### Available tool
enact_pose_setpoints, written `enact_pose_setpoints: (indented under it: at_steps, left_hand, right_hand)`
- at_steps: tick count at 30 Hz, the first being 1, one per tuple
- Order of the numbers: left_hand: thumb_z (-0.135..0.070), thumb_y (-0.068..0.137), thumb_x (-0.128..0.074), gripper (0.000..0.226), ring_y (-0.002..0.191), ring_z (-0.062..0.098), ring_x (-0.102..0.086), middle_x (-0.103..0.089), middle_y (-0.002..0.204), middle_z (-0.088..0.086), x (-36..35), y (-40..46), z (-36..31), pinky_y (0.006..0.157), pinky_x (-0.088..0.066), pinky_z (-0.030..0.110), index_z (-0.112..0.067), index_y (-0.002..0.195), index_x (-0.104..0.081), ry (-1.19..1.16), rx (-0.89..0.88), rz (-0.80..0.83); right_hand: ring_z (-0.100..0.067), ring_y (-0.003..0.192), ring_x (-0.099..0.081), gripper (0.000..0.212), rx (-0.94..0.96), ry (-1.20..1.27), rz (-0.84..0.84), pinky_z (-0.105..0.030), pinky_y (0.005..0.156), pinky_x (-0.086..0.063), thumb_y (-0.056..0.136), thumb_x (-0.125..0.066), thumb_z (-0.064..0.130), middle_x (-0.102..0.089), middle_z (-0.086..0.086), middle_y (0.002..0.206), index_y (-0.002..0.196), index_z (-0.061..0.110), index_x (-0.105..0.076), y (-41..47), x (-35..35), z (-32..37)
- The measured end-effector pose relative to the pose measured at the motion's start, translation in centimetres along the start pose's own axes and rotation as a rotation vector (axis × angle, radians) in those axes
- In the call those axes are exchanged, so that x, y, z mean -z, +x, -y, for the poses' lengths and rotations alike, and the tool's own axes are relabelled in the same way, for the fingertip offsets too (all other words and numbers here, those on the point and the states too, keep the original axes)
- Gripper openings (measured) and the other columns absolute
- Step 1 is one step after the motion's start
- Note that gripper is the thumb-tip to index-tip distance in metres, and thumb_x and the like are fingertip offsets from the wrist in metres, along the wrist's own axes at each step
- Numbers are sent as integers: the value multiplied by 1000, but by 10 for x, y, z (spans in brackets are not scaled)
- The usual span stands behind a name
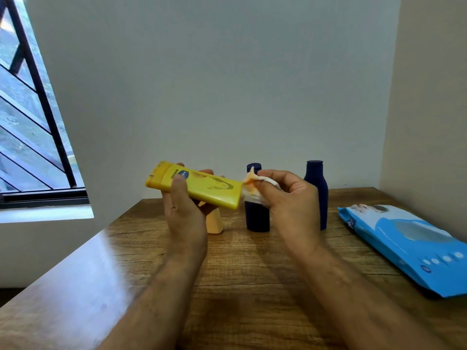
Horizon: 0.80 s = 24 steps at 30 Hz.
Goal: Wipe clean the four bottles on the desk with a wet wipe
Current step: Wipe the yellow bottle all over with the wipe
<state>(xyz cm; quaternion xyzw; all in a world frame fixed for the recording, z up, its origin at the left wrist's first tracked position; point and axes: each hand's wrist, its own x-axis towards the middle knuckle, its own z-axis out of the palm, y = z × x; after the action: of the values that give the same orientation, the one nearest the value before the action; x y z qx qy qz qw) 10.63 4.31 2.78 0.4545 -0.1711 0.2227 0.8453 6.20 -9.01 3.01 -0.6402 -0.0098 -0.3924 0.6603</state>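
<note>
Spanning the foreground, wooden tabletop, with blue wipes pack lying at right. Standing at back: tall navy bottle, shorter navy bottle, peach bottle partly hidden. Held sideways above tabletop, yellow bottle, gripped by left hand. Pinched in right hand, stained wipe, touching yellow bottle's base.

Both forearms reach toward twelve o'clock; the left hand is curled in a grip, thumb up, the right hand pinching at its fingertips.
</note>
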Motion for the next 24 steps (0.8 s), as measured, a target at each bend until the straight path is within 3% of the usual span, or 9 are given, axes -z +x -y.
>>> enact_pose_setpoints:
  at_steps: [2, 7, 10, 14, 17, 24]
  left_hand:
    - [-27, 109, -34, 30, 100, 24, -73, -75, 108, 5, -2, -5, 1, 72, -59, 34, -23, 137, -45, 82, -44, 57]
    - [-18, 108, -39, 24, 108, 21, -71, -71, 116, -2, -1, -6, -4, 82, -61, 39, -36, 123, -46, 58, -89, 30]
    - [-16, 107, -42, 27, 110, 20, -70, -73, 114, -3, -1, -3, -2, 81, -61, 42, -35, 125, -46, 26, -64, 23]
    - [-12, 106, -43, 30, 108, 17, -71, -75, 114, -4, -2, -8, 0, 74, -59, 33, -34, 126, -47, 28, -45, 115]
    - [-13, 103, -50, 32, 115, 21, -68, -72, 121, 2, -1, -13, 2, 79, -60, 34, -33, 128, -47, 43, -66, 175]
    - [-11, 102, -51, 34, 111, 16, -70, -76, 106, -7, 1, -10, 0, 86, -60, 35, -39, 122, -51, -16, -78, 69]
  right_hand:
    - [-3, 95, -67, 16, -17, -23, 83, -24, 79, -58, 89, -69, 20, -73, 12, 95, 102, 25, -76, -3, -4, -2]
    - [-12, 99, -69, 18, -118, 45, 243, -40, 84, -59, 89, -68, 18, -75, 6, 100, 104, 22, -76, -2, -5, -2]
    - [-12, 97, -69, 18, -133, 65, 248, -41, 84, -59, 88, -67, 19, -75, 6, 99, 104, 22, -75, -2, -6, -4]
    - [-15, 100, -69, 20, -168, 129, 168, -44, 87, -58, 91, -65, 22, -75, 4, 101, 108, 21, -75, 1, -6, -8]
    - [-18, 98, -71, 20, -239, 234, 142, -45, 88, -57, 90, -65, 18, -76, -2, 100, 108, 15, -74, 4, -5, -9]
    - [-24, 91, -73, 23, -362, 296, 256, -41, 79, -60, 90, -64, 6, -75, -13, 101, 112, 3, -69, 4, -2, -7]
